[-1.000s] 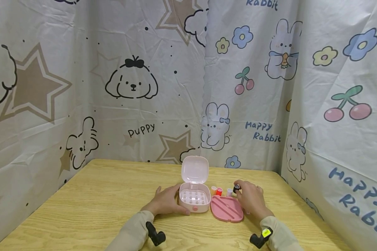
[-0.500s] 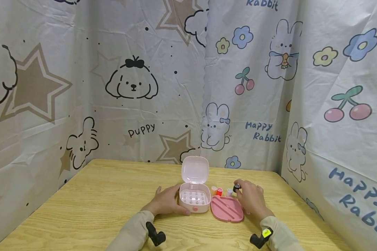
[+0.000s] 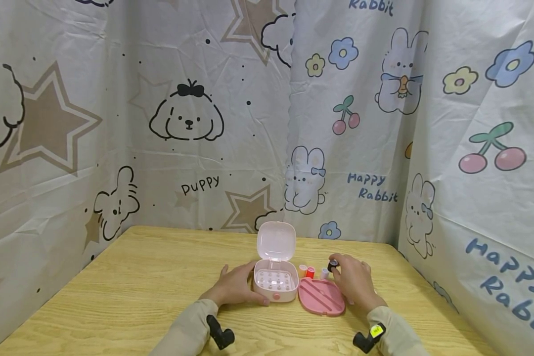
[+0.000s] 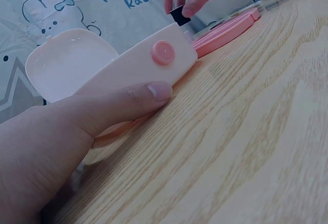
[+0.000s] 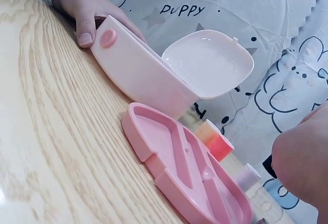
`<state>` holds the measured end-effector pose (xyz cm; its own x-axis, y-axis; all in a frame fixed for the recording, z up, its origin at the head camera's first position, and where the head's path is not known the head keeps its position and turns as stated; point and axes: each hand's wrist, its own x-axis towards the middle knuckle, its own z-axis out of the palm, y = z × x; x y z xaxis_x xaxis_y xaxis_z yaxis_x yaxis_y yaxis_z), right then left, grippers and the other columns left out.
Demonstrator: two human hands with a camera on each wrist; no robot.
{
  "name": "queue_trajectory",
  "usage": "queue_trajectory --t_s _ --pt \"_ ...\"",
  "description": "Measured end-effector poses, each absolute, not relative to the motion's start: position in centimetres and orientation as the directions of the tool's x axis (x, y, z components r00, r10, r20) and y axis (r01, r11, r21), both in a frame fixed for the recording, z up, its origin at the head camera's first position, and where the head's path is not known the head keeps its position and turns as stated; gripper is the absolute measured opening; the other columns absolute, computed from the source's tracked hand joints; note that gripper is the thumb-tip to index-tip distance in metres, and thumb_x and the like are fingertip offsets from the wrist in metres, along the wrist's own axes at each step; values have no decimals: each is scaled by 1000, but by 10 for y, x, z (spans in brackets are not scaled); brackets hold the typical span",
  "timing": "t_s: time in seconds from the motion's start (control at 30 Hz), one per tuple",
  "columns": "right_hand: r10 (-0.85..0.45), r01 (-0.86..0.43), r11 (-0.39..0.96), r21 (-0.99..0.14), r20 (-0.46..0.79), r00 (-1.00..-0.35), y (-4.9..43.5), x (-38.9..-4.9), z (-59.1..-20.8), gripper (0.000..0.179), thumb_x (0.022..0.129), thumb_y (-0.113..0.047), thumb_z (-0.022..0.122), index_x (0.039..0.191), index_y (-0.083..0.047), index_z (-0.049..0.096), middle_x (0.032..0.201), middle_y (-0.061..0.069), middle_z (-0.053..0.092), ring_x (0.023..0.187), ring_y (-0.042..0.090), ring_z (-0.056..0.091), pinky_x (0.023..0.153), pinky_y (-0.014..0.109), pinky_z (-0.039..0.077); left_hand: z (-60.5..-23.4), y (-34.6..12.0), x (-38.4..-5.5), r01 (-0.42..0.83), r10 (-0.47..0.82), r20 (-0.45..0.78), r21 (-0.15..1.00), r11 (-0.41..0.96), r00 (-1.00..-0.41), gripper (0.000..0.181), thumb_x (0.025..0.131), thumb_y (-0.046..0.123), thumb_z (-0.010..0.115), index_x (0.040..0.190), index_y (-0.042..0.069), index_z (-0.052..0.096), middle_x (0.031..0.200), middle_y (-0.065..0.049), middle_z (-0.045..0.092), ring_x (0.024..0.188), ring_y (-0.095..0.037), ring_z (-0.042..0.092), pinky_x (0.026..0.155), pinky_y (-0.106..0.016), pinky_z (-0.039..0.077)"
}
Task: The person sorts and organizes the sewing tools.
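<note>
A pale pink sewing box [image 3: 264,294] stands on the table with its lid [image 3: 276,241] raised and rows of pegs inside. My left hand [image 3: 235,286] grips its left side; the left wrist view shows the thumb against the front wall near the round pink button [image 4: 163,53]. To the right, my right hand [image 3: 357,283] pinches a black thread spool [image 3: 332,266] between thumb and fingers. In the right wrist view that spool is mostly hidden by the hand. Close to it on the table are a white spool [image 3: 324,273], a red spool [image 3: 310,272] and a yellow-orange spool [image 3: 302,270].
A pink compartment tray [image 3: 312,300] lies right of the box, in front of the spools. Wood-grained tabletop [image 3: 160,267] extends to the left and front. Printed curtains [image 3: 187,163] hang behind the table and along both sides.
My right hand has shifted slightly left with the black spool, closer to the white one. The left hand and the box have stayed in place.
</note>
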<state>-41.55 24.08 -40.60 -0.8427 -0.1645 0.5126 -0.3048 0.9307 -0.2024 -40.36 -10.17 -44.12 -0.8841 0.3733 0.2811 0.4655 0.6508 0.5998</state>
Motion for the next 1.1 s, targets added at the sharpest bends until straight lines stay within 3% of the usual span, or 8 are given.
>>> queue_trajectory --t_s 0.87,1.1 --pt "-215 -366 912 -186 543 -811 222 -408 -398 28 90 -12 81 117 -11 74 109 8 75 106 31 69 98 70 39 -441 -102 -405 452 368 267 596 664 -891 116 61 72 88 156 22 45 154 1 51 142 -28 44 109 -81 -1" --pt "-250 -409 899 -158 580 -775 214 -404 -398 25 90 -10 80 115 -11 74 106 6 76 104 31 69 96 68 40 -441 -101 -404 446 364 261 602 663 -894 116 60 72 88 156 24 46 154 2 51 143 -27 43 109 -80 -2"
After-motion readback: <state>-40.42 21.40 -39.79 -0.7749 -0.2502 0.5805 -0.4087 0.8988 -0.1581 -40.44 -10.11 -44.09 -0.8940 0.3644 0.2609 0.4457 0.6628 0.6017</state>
